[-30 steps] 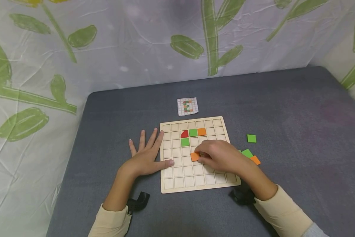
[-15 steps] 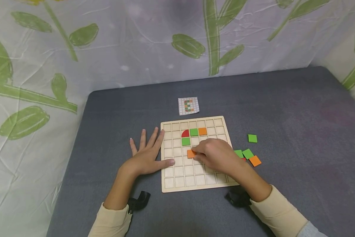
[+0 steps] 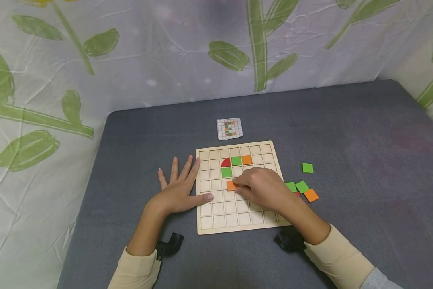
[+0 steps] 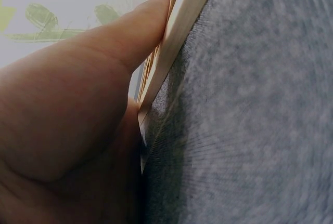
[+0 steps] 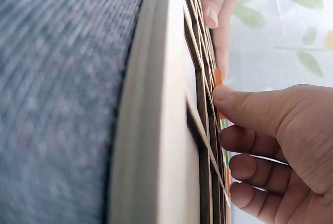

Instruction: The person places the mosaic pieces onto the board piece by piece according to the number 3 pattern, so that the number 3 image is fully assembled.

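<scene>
A wooden grid board (image 3: 243,229) lies on the table. In its cells sit a red quarter-round tile (image 3: 225,163), a green tile (image 3: 236,161), an orange tile (image 3: 247,159) and, below the red one, another green tile (image 3: 226,172). My right hand (image 3: 261,186) pinches a second orange tile (image 3: 231,186) between thumb and fingers, just under that lower green tile; the right wrist view shows the thumb against its edge. The left hand (image 3: 178,192) lies with fingers spread at the board's left side, its thumb (image 4: 148,18) resting on the rim.
A small card (image 3: 229,129) with a printed coloured grid lies behind the board. To the right are a lone green tile (image 3: 308,168) and a cluster with a green tile (image 3: 302,187), an orange tile (image 3: 311,195) and a partly hidden red piece.
The right hand has carried the orange tile left and slightly away from me, into the column under the lower green tile. My left hand has kept its place.
</scene>
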Available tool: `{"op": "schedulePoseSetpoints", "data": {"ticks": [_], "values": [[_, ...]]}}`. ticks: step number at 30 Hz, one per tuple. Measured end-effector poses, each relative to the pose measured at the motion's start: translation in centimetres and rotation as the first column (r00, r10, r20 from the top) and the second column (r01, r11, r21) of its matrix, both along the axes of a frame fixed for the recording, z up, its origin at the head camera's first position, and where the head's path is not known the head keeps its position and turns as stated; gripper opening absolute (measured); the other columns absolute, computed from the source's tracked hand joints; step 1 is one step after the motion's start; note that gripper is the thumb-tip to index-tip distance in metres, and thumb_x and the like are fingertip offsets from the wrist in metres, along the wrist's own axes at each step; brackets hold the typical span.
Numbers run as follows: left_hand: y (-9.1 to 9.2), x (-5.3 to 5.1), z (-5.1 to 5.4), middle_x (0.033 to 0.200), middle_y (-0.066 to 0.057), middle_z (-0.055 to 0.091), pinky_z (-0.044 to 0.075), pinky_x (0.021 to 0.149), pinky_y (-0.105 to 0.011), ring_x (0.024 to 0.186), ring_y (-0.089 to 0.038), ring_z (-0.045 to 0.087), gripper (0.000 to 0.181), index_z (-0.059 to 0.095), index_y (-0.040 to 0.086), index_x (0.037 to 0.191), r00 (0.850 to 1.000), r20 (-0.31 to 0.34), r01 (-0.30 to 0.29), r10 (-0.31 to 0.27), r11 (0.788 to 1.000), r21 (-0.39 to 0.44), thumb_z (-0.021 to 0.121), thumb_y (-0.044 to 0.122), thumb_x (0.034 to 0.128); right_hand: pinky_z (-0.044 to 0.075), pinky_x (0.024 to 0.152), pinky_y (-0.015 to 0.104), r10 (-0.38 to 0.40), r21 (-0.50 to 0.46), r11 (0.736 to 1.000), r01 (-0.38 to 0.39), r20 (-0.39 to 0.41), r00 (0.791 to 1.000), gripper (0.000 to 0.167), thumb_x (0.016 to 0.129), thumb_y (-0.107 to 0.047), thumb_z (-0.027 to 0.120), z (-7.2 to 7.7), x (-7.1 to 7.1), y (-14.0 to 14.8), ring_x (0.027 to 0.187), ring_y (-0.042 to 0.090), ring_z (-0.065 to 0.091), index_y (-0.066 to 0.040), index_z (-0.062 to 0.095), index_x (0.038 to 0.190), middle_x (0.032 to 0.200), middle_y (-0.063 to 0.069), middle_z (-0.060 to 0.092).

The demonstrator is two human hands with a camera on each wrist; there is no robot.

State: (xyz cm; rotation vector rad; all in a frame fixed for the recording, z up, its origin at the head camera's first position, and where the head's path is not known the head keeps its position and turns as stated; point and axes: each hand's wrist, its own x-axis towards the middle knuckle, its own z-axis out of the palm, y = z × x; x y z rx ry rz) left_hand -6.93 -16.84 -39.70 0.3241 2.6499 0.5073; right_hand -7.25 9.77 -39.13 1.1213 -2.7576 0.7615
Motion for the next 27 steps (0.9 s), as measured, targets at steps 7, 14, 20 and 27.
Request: {"op": "schedulePoseSetpoints", "data": {"ticks": [7, 14, 20, 27], "values": [[0.01, -0.08, -0.09, 0.168, -0.006, -0.008, -0.025, 0.102, -0.068, 0.146, -0.037, -0.026, 0.114, 0.000, 0.022, 0.163, 1.000, 0.003, -0.004, 0.004, 1.000, -0.007, 0.062, 0.074, 0.0826, 0.053, 0.065, 0.028, 0.010, -0.045, 0.999, -0.010, -0.002, 1.000, 0.006, 0.084, -0.010, 0.080, -0.13, -0.13, -0.38, 0.074, 0.008, 0.063, -0.016, 0.080, 0.087, 0.081, -0.008, 0.070], [0.04, -0.05, 0.06, 0.167, -0.005, -0.009, -0.025, 0.102, -0.068, 0.146, -0.037, -0.027, 0.114, -0.001, 0.022, 0.163, 1.000, 0.010, -0.002, 0.002, 1.000, -0.004, 0.062, 0.073, 0.0831, 0.053, 0.067, 0.029, 0.001, -0.031, 1.000, 0.000, 0.012, 1.000, 0.009, 0.085, -0.011, 0.080, -0.22, -0.22, -0.64, 0.074, 0.009, 0.064, -0.015, 0.082, 0.092, 0.083, -0.007, 0.071], [0.09, -0.06, -0.01, 0.167, -0.005, -0.008, -0.025, 0.102, -0.068, 0.146, -0.037, -0.026, 0.113, 0.000, 0.021, 0.163, 1.000, 0.003, 0.004, -0.004, 1.000, -0.002, 0.062, 0.073, 0.0835, 0.051, 0.065, 0.028, 0.008, -0.040, 0.999, -0.007, 0.017, 1.000, 0.009, 0.085, -0.010, 0.080, -0.34, -0.37, -0.68, 0.072, 0.009, 0.063, -0.014, 0.082, 0.093, 0.083, -0.006, 0.072], [0.08, 0.00, -0.01, 0.168, -0.005, -0.008, -0.025, 0.102, -0.068, 0.146, -0.037, -0.026, 0.113, 0.001, 0.021, 0.163, 1.000, 0.002, 0.000, 0.000, 1.000, 0.004, 0.062, 0.073, 0.0831, 0.050, 0.064, 0.027, 0.012, -0.030, 0.999, -0.011, 0.027, 1.000, 0.010, 0.085, -0.011, 0.081, -0.34, -0.42, -0.79, 0.070, 0.008, 0.061, -0.015, 0.083, 0.094, 0.081, -0.007, 0.071]]}}
